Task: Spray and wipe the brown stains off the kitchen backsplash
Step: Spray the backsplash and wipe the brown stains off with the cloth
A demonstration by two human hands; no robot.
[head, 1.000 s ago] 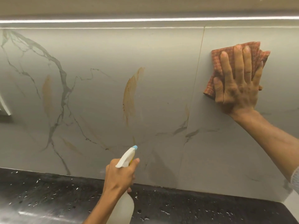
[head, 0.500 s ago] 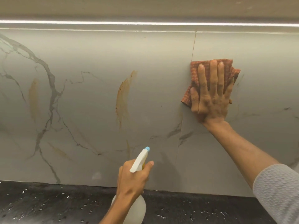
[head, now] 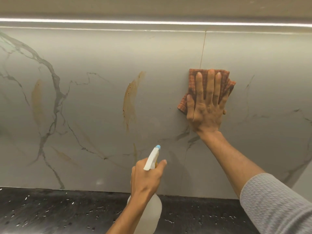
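The grey marble-look backsplash (head: 104, 53) carries a long brown stain (head: 129, 100) at its middle, a paler one (head: 36, 100) at the left and small streaks (head: 134, 152) lower down. My right hand (head: 206, 105) presses an orange checked cloth (head: 191, 85) flat against the wall with straight fingers, right of the middle stain, over the tile joint. My left hand (head: 146, 176) grips a white spray bottle (head: 152, 158) with a blue nozzle tip, pointed up at the wall below the middle stain.
A black speckled countertop (head: 50, 210) runs along the bottom under the wall. A lit strip (head: 152, 22) under the upper cabinet runs across the top. A vertical tile joint (head: 202, 49) rises above the cloth.
My right hand has slid the cloth down and to the left across the wall, from the upper right toward the tile joint. The left hand keeps hold of the spray bottle.
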